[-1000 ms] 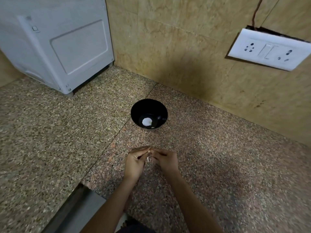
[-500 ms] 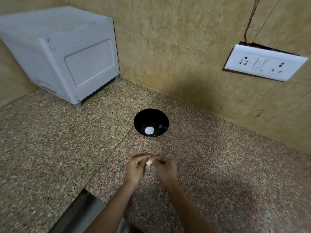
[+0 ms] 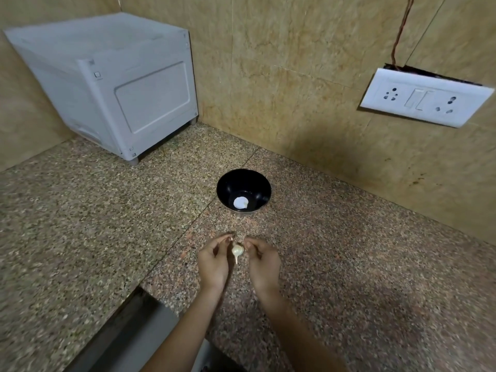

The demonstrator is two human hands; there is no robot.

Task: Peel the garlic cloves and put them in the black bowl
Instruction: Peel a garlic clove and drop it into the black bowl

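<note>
One black bowl (image 3: 243, 191), round and glossy, on the speckled granite counter (image 3: 349, 251), near the tiled wall; inside, a single white piece at the bottom, too small to identify for certain. Nearer than the bowl and apart from it, one garlic clove (image 3: 237, 250), pale and bulbous with a thin tail hanging down, pinched between the fingertips of both hands above the counter. Left hand (image 3: 213, 260) and right hand (image 3: 261, 261) both closed narrowly on the clove. At back left, one white boxy appliance (image 3: 112, 84) on short feet. On the wall, one white switch plate (image 3: 426, 100) with two sockets.
</note>
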